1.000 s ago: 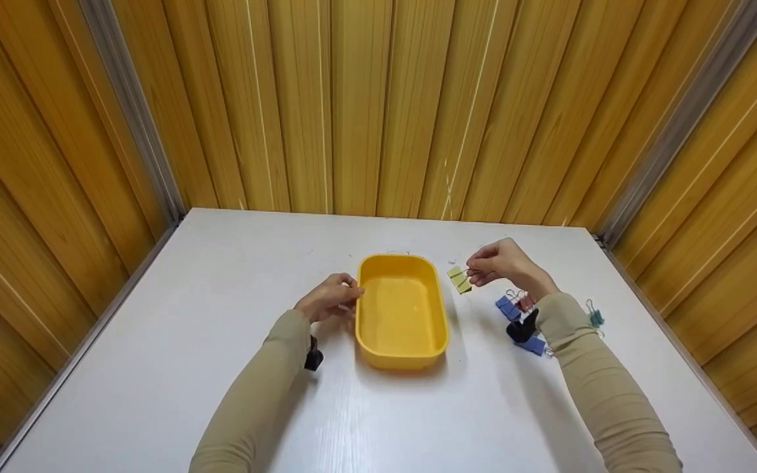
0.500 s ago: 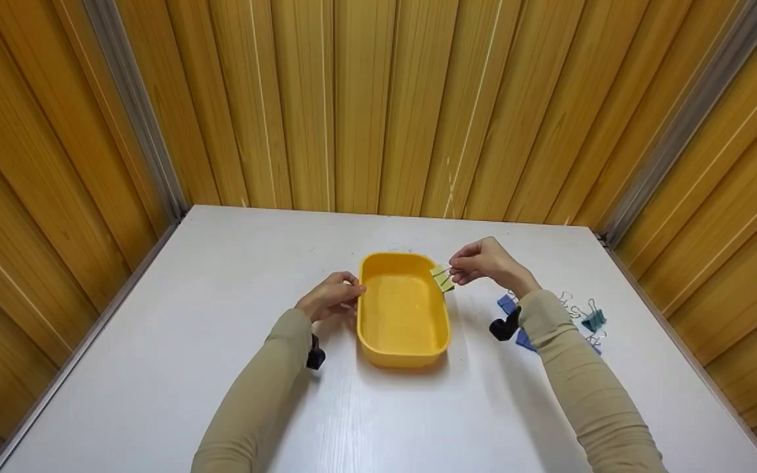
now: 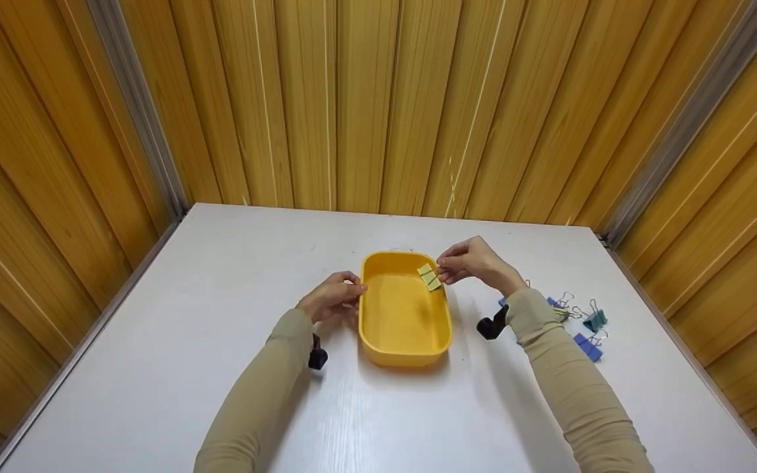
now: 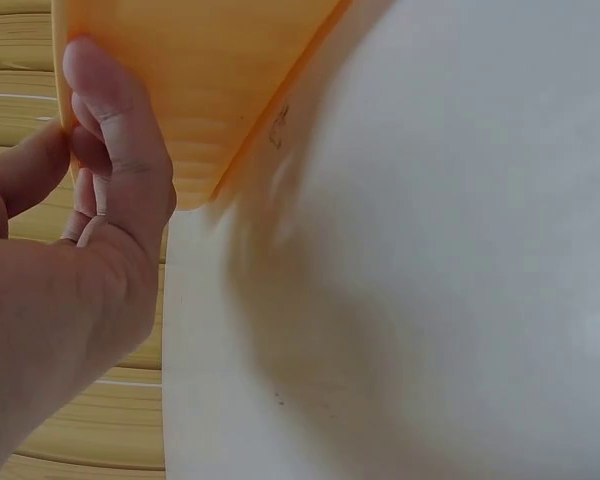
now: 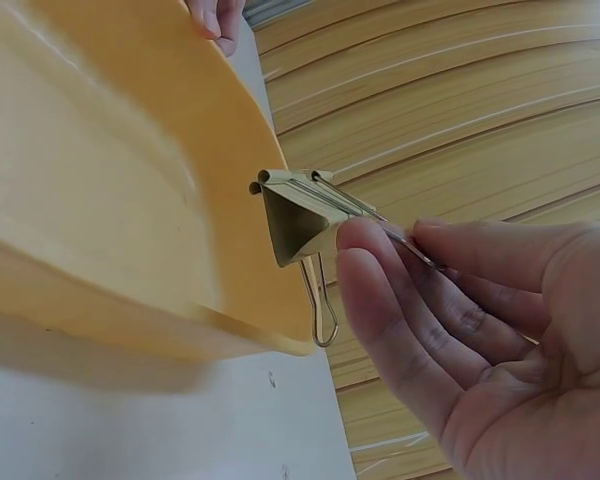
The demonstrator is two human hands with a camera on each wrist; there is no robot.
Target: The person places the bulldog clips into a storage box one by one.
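Note:
A yellow plastic bin (image 3: 401,322) stands on the white table. My left hand (image 3: 332,297) pinches its left rim, thumb on one side and fingers on the outer wall (image 4: 210,100) in the left wrist view. My right hand (image 3: 477,264) holds a pale yellow binder clip (image 3: 429,277) over the bin's right rim, near the far corner. In the right wrist view the thumb and fingers pinch one wire handle of the binder clip (image 5: 305,215), while its other handle hangs loose. No other object shows inside the bin.
Several binder clips lie on the table at the right: a teal one (image 3: 595,320), a blue one (image 3: 589,347), and others partly hidden by the right sleeve (image 3: 549,341). Wood-patterned panels (image 3: 378,105) enclose the table's back and sides.
The right hand has carried the yellow binder clip leftward, from beside the bin to over its right rim. The left hand keeps its hold on the rim, and the bin has barely shifted in view.

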